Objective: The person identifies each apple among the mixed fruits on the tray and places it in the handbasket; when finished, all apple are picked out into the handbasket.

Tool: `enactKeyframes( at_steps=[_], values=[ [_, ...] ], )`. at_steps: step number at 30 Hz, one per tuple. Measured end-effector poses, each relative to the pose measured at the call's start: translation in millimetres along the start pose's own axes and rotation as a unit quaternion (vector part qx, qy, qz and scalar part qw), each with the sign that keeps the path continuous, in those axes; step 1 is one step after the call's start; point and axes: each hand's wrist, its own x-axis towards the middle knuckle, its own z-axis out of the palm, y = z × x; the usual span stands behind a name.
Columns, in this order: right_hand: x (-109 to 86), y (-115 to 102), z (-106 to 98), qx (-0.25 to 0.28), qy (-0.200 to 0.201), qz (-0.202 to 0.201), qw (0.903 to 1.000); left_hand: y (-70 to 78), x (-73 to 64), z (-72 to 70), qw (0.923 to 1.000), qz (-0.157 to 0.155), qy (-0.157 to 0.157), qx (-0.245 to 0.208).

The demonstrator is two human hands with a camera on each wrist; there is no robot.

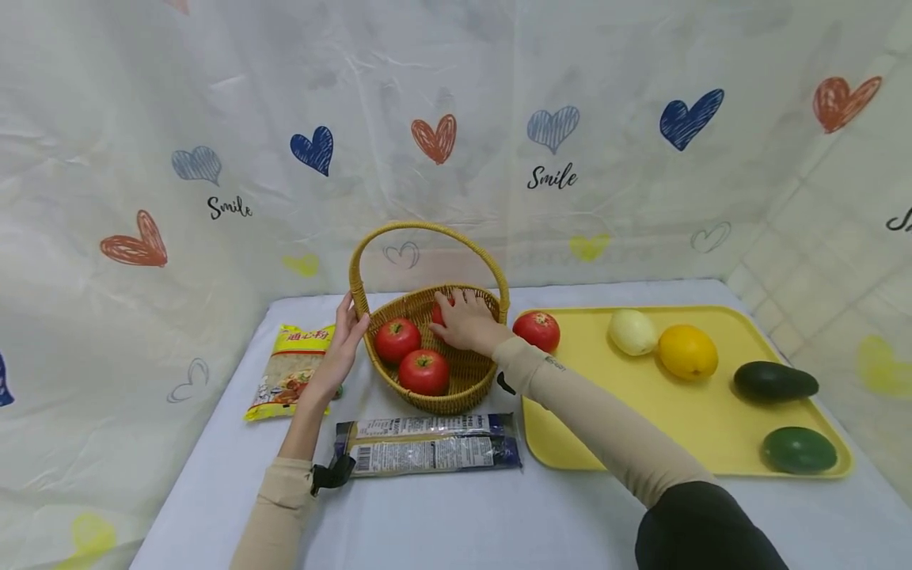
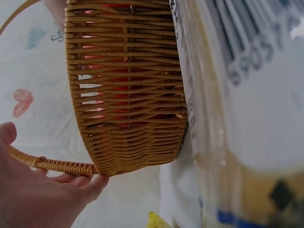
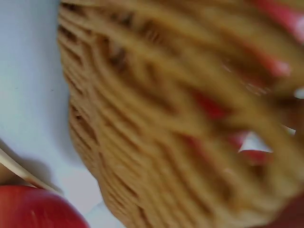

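A wicker basket [image 1: 445, 405] with a tall arched handle [image 1: 427, 227] stands at the back of the table. My left hand [image 1: 340, 358] holds its left side where handle meets rim; in the left wrist view, fingers [image 2: 78, 180] lie behind the handle's base. Inside the basket, my right hand [image 1: 466, 323] grips a red apple [image 1: 437, 312], mostly covered by the hand. Two more red apples, one at the left [image 1: 397, 341] and one in front [image 1: 423, 372], lie in the basket. The basket's weave [image 3: 142, 133] fills much of the right wrist view, hiding the right fingers.
Right of the basket, a yellow tray [image 1: 606, 435] bears another red apple [image 1: 537, 331], an onion [image 1: 632, 332], a lemon [image 1: 687, 352], an avocado [image 1: 775, 381] and a green oval fruit [image 1: 799, 450]. A yellow food bag [image 1: 292, 368] lies left, a long printed packet [image 1: 427, 445] in front.
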Motion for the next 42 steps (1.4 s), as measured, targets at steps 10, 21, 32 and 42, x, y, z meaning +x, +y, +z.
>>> enactKeyframes(
  at_steps=[10, 21, 32, 42],
  values=[
    [-39.3, -2, -6, 0.096, 0.046, -0.159, 0.9816, -4.2, 0.8, -0.3, 1.0, 0.0, -0.003, 0.002],
    [-104.0, 43, -21, 0.215, 0.188, -0.294, 0.9123, 4.8, 4.2, -7.6, 0.9999, 0.007, -0.005, 0.009],
    [-97.4, 138, -17, 0.285, 0.242, -0.09, 0.9232, 2.4, 1.3, -10.4, 1.0, 0.001, 0.002, 0.007],
    [-87.3, 160, 17, 0.185, 0.103, -0.057, 0.9756, -2.0, -0.5, -2.8, 1.0, -0.008, 0.005, 0.001]
  ],
)
